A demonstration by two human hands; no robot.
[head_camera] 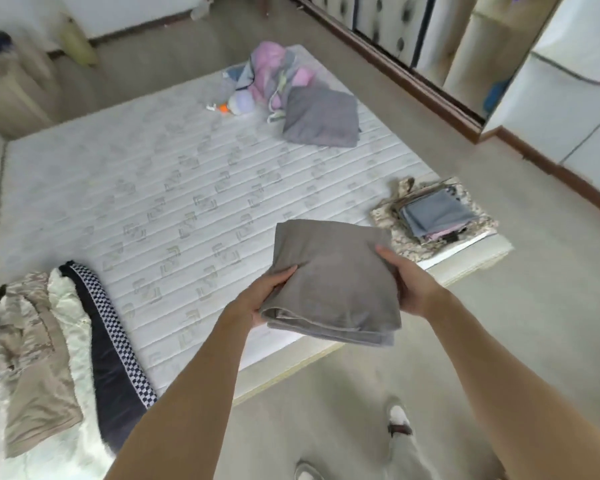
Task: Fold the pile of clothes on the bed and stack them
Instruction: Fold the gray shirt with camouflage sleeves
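feet: the person's shoes (399,422) show on the floor right at the mattress edge, so they're standing close in, probably to reach without leaning.

left hand: the left hand (269,294) holds the left side of a folded grey cloth (329,282), thumb on top and the fingers apparently tucked underneath, so it's closed around that edge.

right hand: the right hand (409,284) does the same on the right side, thumb over and fingers under. Looks like a two-sided clamp so the layers don't slide apart while it's carried.

the cloth itself: folded into a chunky rectangle, held flat and lifted clear above the near edge of the mattress (153,202).

unfolded stuff: at the near left sits a heap of clothes (49,341), beige, white and a dark checker-trimmed piece, still waiting.

the stack: on the right corner of the bed is a neat stack (433,216), a camo piece at the bottom and a blue-grey one on top. Near the cloth, but not touching. My guess is that's where it's headed.

far end: another folded grey piece (321,117) lies beside a pink bundle (274,74), with a small ball-like thing (241,102) just beside that.

progress: roughly midway, I'd say.
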